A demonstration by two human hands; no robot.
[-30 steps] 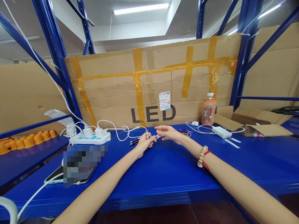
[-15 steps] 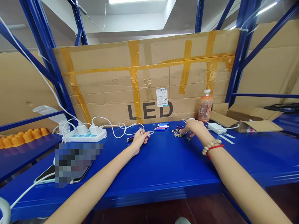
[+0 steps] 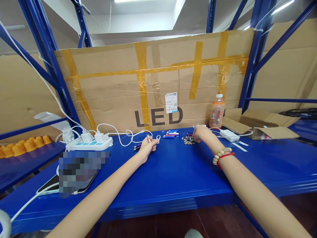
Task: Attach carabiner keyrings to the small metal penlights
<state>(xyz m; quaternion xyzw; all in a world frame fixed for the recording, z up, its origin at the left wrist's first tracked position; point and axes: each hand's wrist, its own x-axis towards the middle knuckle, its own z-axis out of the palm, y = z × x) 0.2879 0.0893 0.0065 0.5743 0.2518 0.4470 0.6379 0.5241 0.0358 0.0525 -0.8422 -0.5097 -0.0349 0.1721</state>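
My left hand [image 3: 146, 148] is closed around a small, slim silvery piece [image 3: 148, 138] that sticks up between thumb and fingers. Just behind that hand lie dark shiny tubes [image 3: 137, 146]. My right hand [image 3: 201, 133] bends down at the right side of a pile of small round metal parts [image 3: 188, 140]. Its fingers are drawn together, and whatever they hold is hidden. Between the two hands, farther back, lies a group of thin blue, purple and white tubes [image 3: 170, 134].
A power strip [image 3: 90, 144] with white cables and a blurred-out flat device [image 3: 84, 173] sit on the left. At the right are an orange drink bottle [image 3: 217, 112], a white adapter [image 3: 229, 135] and an open carton [image 3: 262, 127]. Tall cardboard [image 3: 119, 99] stands behind the blue shelf [image 3: 168, 178].
My right hand has drawn slightly left and its fingers have come together by the metal parts. A small dark piece beneath it no longer shows. My left hand stays nearly still.
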